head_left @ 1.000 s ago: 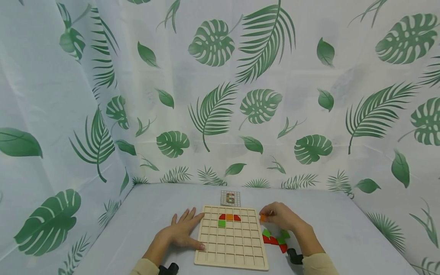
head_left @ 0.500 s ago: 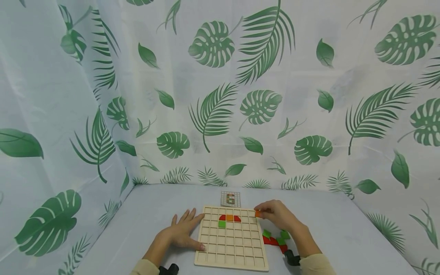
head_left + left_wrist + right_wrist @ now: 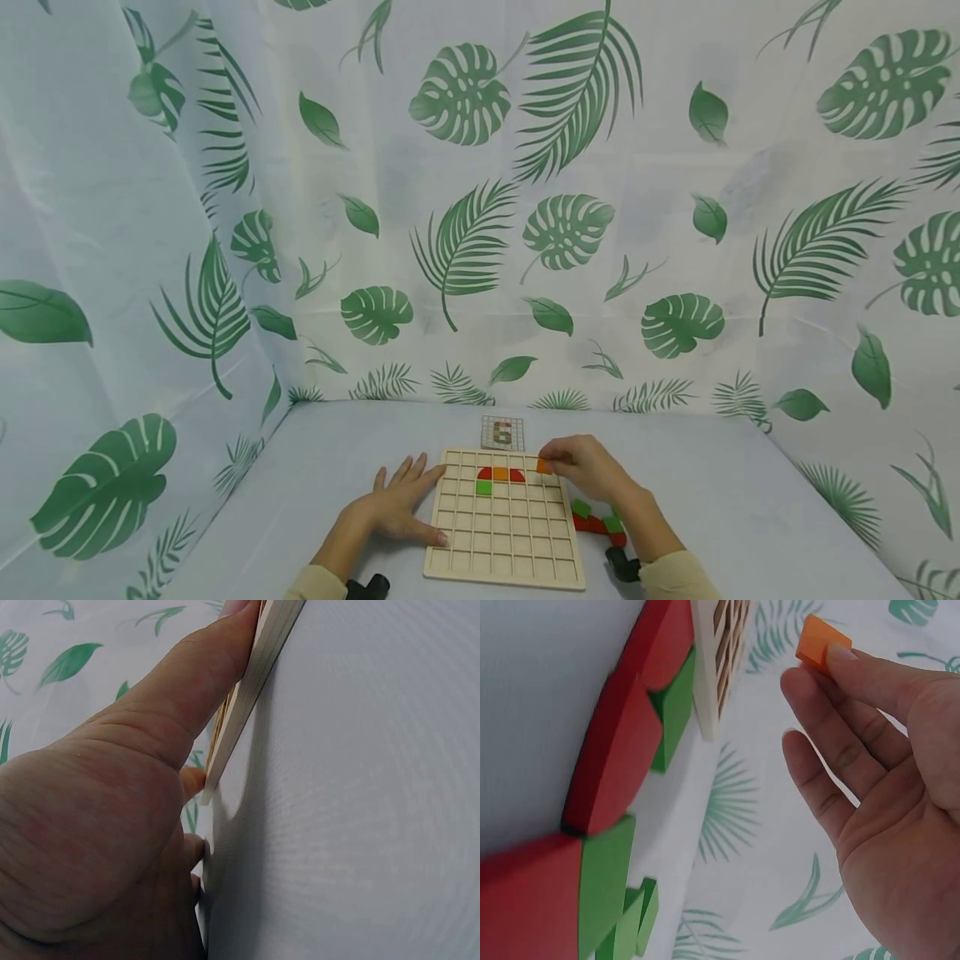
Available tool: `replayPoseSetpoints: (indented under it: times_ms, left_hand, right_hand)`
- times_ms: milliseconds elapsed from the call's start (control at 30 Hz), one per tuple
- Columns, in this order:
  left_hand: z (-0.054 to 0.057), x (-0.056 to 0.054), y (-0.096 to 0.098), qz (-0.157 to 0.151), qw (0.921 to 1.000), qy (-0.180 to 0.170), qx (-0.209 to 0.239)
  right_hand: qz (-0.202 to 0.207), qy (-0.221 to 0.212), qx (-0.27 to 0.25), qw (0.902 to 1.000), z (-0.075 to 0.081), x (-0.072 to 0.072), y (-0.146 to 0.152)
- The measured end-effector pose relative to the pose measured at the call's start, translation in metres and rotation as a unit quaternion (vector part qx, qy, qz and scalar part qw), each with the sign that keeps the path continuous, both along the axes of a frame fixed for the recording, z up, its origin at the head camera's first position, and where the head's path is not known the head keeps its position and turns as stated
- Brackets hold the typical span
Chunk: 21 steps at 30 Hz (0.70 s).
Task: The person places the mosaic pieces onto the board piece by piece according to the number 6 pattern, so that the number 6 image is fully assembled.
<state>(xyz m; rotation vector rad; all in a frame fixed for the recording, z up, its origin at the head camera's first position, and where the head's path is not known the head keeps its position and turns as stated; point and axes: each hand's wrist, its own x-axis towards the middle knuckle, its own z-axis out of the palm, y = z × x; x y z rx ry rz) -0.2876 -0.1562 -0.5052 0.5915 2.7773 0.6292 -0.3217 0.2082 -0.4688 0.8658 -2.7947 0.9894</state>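
A wooden grid board [image 3: 502,550] lies on the table. In its upper rows sit an orange square block [image 3: 500,474], a red rounded block [image 3: 517,476] on each side of it, and a green square block [image 3: 484,487] below. My left hand [image 3: 390,510] is spread at the board's left side, thumb over the edge, as the left wrist view [image 3: 97,802] also shows. My right hand [image 3: 592,468] pinches another orange square block [image 3: 822,641] between thumb and fingertips. It is over the upper right cells of the board, with the other fingers loosely bent.
Several red blocks [image 3: 619,750] and green blocks [image 3: 606,885] lie in a loose pile right of the board. Behind the board lies a small pattern card [image 3: 502,433] with a coloured grid. Leaf-print cloth [image 3: 480,250] surrounds the table at the back and sides.
My right hand has carried the orange block leftward from beside the board to above its upper right cells. The left hand and the placed blocks have stayed put.
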Motion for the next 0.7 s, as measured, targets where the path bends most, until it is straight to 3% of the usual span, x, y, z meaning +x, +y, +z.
replayPoseSetpoints:
  times_ms: [433, 700]
  left_hand:
    - [0.003, 0.001, 0.0, 0.001, 1.0, -0.001, -0.003]
    - [0.004, 0.001, 0.001, 0.002, 1.0, -0.004, -0.002]
  right_hand:
    - [0.027, -0.007, 0.015, 0.9995, -0.002, 0.005, -0.025]
    - [0.062, 0.045, 0.022, 0.9968, -0.003, 0.007, -0.032]
